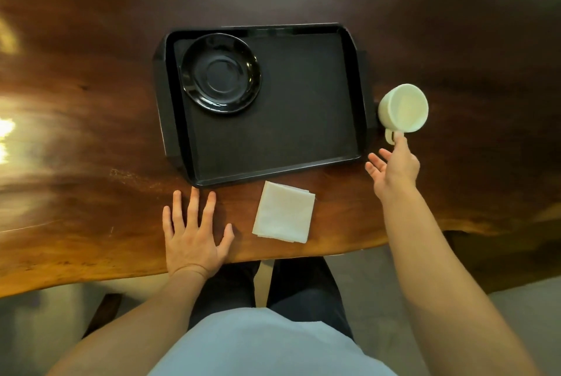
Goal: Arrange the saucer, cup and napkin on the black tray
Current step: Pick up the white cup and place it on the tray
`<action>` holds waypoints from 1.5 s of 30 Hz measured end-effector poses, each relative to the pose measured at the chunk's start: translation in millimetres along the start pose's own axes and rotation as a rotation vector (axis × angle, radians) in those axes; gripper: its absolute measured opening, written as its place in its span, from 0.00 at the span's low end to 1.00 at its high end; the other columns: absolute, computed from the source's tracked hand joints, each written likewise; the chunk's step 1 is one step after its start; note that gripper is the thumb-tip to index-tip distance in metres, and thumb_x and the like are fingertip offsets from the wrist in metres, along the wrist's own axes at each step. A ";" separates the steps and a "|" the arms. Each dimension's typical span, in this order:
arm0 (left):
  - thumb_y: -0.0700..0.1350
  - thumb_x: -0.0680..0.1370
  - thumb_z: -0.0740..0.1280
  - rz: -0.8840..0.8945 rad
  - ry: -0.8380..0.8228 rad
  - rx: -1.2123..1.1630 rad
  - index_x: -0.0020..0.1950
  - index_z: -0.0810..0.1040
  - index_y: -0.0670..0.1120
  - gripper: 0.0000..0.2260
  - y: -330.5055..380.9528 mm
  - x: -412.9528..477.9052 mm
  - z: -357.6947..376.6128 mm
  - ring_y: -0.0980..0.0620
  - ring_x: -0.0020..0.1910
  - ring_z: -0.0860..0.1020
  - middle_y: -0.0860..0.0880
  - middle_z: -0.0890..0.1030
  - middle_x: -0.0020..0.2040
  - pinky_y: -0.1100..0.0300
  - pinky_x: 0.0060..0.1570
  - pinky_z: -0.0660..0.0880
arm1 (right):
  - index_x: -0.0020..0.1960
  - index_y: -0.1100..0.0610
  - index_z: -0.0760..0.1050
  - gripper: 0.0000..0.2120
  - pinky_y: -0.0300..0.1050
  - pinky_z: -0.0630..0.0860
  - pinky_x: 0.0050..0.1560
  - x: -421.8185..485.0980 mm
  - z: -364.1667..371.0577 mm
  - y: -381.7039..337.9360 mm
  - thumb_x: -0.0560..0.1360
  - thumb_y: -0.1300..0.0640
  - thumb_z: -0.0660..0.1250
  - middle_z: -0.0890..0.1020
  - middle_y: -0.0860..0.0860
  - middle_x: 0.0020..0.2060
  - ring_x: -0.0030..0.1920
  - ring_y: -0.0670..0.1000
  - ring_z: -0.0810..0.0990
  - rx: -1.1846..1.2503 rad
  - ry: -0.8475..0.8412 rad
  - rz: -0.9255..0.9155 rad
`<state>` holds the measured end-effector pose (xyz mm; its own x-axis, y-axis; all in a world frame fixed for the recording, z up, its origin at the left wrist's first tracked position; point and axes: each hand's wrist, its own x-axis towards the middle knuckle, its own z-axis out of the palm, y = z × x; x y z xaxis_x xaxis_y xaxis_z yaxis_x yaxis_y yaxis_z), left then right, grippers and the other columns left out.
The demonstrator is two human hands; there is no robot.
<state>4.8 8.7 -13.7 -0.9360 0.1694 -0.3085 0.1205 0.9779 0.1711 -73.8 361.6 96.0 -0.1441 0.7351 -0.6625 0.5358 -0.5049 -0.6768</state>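
Observation:
The black tray [303, 144] lies on the wooden table, and a glossy black saucer [220, 72] sits in its far left corner. A white cup [403, 108] is just off the tray's right edge, its handle turned toward me. My right hand [393, 167] reaches up to that handle and pinches it with the fingertips, while the other fingers are spread. A folded white napkin [283, 212] lies on the table in front of the tray's near edge. My left hand [194, 233] rests flat on the table, left of the napkin, fingers apart, holding nothing.
The wavy near edge of the wooden table [91, 278] runs just behind my left wrist. My legs and lap show below it. Bright light glares on the table's left side [9, 129].

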 end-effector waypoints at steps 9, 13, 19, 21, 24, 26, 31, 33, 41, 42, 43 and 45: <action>0.67 0.74 0.57 -0.019 0.007 -0.001 0.77 0.66 0.51 0.35 1.3 0.0 -1.2 0.37 0.80 0.54 0.41 0.63 0.80 0.39 0.77 0.46 | 0.76 0.54 0.63 0.29 0.49 0.83 0.49 25.8 6.1 -27.8 0.80 0.43 0.63 0.74 0.56 0.64 0.56 0.57 0.81 -0.022 -0.026 0.068; 0.67 0.74 0.58 -0.020 0.014 -0.003 0.77 0.66 0.51 0.34 1.2 0.3 -1.3 0.36 0.80 0.54 0.41 0.63 0.79 0.38 0.77 0.47 | 0.75 0.53 0.64 0.26 0.52 0.83 0.50 38.4 4.8 -32.8 0.81 0.46 0.65 0.77 0.58 0.59 0.53 0.58 0.82 0.105 -0.051 0.180; 0.67 0.74 0.57 -0.019 0.011 0.016 0.77 0.66 0.50 0.35 1.3 0.2 -1.5 0.37 0.80 0.54 0.41 0.63 0.79 0.38 0.77 0.47 | 0.70 0.57 0.70 0.23 0.49 0.83 0.39 50.7 1.4 -32.4 0.78 0.50 0.69 0.81 0.60 0.55 0.50 0.57 0.84 0.197 -0.066 0.235; 0.67 0.74 0.57 -0.022 0.007 0.021 0.77 0.66 0.51 0.34 1.4 0.0 -1.5 0.37 0.80 0.54 0.41 0.63 0.79 0.39 0.78 0.46 | 0.66 0.58 0.72 0.22 0.47 0.82 0.39 51.0 0.3 -31.8 0.77 0.50 0.70 0.82 0.59 0.54 0.50 0.55 0.85 0.175 -0.057 0.224; 0.66 0.74 0.57 -0.025 0.005 0.021 0.77 0.66 0.51 0.34 2.1 0.6 -1.8 0.37 0.80 0.54 0.41 0.63 0.79 0.39 0.78 0.45 | 0.62 0.57 0.74 0.19 0.44 0.81 0.38 51.6 -3.8 -30.9 0.76 0.49 0.71 0.83 0.58 0.54 0.49 0.53 0.85 0.138 -0.045 0.206; 0.66 0.74 0.57 -0.027 0.004 0.018 0.77 0.65 0.51 0.34 2.8 0.2 -2.4 0.37 0.80 0.54 0.41 0.63 0.80 0.40 0.78 0.45 | 0.63 0.58 0.75 0.20 0.41 0.81 0.34 52.9 -8.3 -30.0 0.76 0.50 0.72 0.82 0.58 0.55 0.49 0.53 0.86 0.153 -0.049 0.195; 0.67 0.75 0.56 -0.029 0.000 0.019 0.77 0.65 0.51 0.34 4.1 -0.2 -4.1 0.37 0.80 0.53 0.41 0.62 0.80 0.41 0.78 0.42 | 0.67 0.59 0.74 0.21 0.40 0.82 0.34 48.3 -17.7 -28.3 0.77 0.52 0.71 0.82 0.60 0.57 0.49 0.54 0.86 0.198 -0.079 0.147; 0.67 0.75 0.56 -0.030 -0.005 0.023 0.77 0.65 0.50 0.35 4.8 0.1 -4.9 0.37 0.80 0.53 0.41 0.62 0.80 0.42 0.78 0.41 | 0.67 0.60 0.73 0.21 0.40 0.82 0.35 43.4 -19.5 -30.0 0.77 0.53 0.71 0.81 0.60 0.58 0.50 0.54 0.86 0.223 -0.103 0.137; 0.66 0.74 0.57 -0.037 -0.007 0.014 0.77 0.66 0.49 0.35 7.4 0.1 -7.6 0.36 0.80 0.53 0.40 0.63 0.79 0.44 0.78 0.38 | 0.70 0.63 0.71 0.23 0.45 0.85 0.44 19.1 -9.9 -36.7 0.78 0.58 0.71 0.77 0.61 0.62 0.53 0.57 0.83 0.357 -0.196 0.106; 0.66 0.74 0.57 -0.037 -0.007 0.012 0.77 0.66 0.49 0.35 7.8 0.1 -8.1 0.36 0.80 0.54 0.40 0.63 0.79 0.45 0.78 0.37 | 0.69 0.64 0.71 0.23 0.45 0.85 0.44 17.3 -5.8 -36.9 0.78 0.58 0.71 0.77 0.61 0.63 0.53 0.57 0.83 0.361 -0.206 0.103; 0.66 0.74 0.57 -0.038 -0.007 0.010 0.77 0.67 0.49 0.35 8.0 0.3 -8.4 0.36 0.80 0.54 0.40 0.63 0.79 0.45 0.78 0.37 | 0.68 0.65 0.72 0.22 0.45 0.85 0.44 15.4 -0.9 -37.0 0.78 0.59 0.71 0.77 0.61 0.63 0.53 0.57 0.83 0.360 -0.217 0.102; 0.66 0.74 0.57 -0.040 -0.013 0.010 0.77 0.66 0.50 0.35 7.8 0.0 -8.3 0.36 0.80 0.53 0.41 0.63 0.79 0.45 0.78 0.38 | 0.67 0.65 0.72 0.21 0.44 0.85 0.42 10.6 9.4 -37.3 0.78 0.59 0.71 0.78 0.61 0.63 0.53 0.57 0.83 0.340 -0.243 0.102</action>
<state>3.0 15.4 -4.6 -0.9358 0.1316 -0.3269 0.0865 0.9850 0.1490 -103.1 383.9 111.2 -0.3184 0.5664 -0.7601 0.2587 -0.7195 -0.6445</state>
